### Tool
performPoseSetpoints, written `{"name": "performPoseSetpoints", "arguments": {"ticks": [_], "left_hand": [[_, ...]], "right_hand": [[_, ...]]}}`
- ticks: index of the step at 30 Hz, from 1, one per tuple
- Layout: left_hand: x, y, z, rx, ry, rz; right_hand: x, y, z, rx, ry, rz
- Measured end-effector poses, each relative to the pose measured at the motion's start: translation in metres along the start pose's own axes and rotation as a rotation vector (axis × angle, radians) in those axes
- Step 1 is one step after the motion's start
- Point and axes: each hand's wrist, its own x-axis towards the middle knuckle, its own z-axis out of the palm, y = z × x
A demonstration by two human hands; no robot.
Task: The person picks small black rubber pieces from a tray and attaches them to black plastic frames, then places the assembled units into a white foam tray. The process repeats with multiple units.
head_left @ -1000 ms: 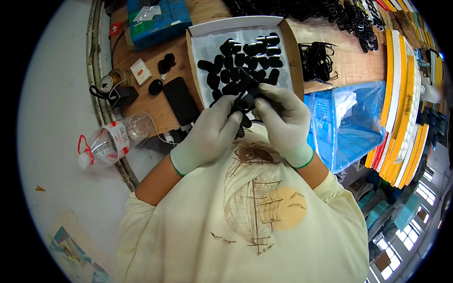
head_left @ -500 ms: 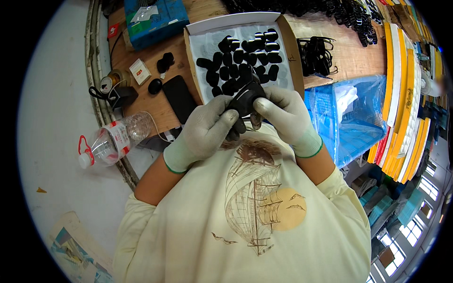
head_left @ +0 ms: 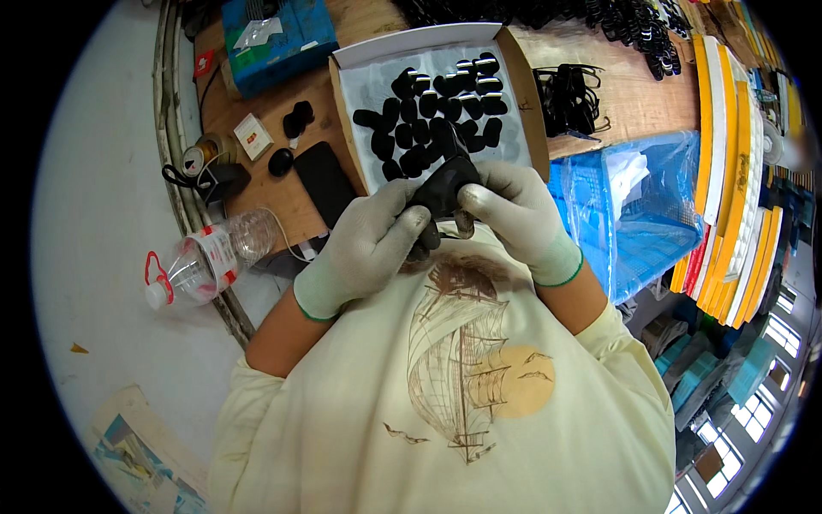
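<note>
In gloves of pale grey knit, both my hands hold a pair of black sunglasses [head_left: 443,190] in front of my chest. My left hand [head_left: 366,231] pinches one side between thumb and fingers. The thumb of my right hand [head_left: 516,214] presses the other side, its fingers curled behind. Parts of the sunglasses are hidden by the gloves. Just beyond my hands lies a shallow white-lined cardboard box [head_left: 527,107], with several loose dark lenses [head_left: 419,131] spread over its pale lining.
Black spectacle frames [head_left: 569,101] lie right of the box, beside a blue plastic basket [head_left: 646,257]. A phone [head_left: 327,182], a small white box [head_left: 253,137] and tape rolls [head_left: 205,154] sit at left. A large clear bottle [head_left: 205,257] stands out nearby. Yellow-and-white trays [head_left: 723,171] are stacked at right.
The sunglasses have turned slightly between my hands, and their broad dark front shows more now. Both hands keep their grip in nearly the same place.
</note>
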Motion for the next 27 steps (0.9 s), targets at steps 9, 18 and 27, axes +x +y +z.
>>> {"name": "performPoseSetpoints", "arguments": {"ticks": [9,18,27], "left_hand": [[-0.002,-0.008,0.007,0.114,0.032,0.032],[-0.004,0.008,0.0,-0.169,-0.094,-0.146],[-0.011,0.016,0.005,0.135,0.066,0.019]], "right_hand": [[-0.006,0.001,0.001,-0.201,0.071,0.07],[-0.014,-0.008,0.013,0.035,0.076,0.045],[-0.02,-0.021,0.01,-0.159,0.04,0.037]]}}
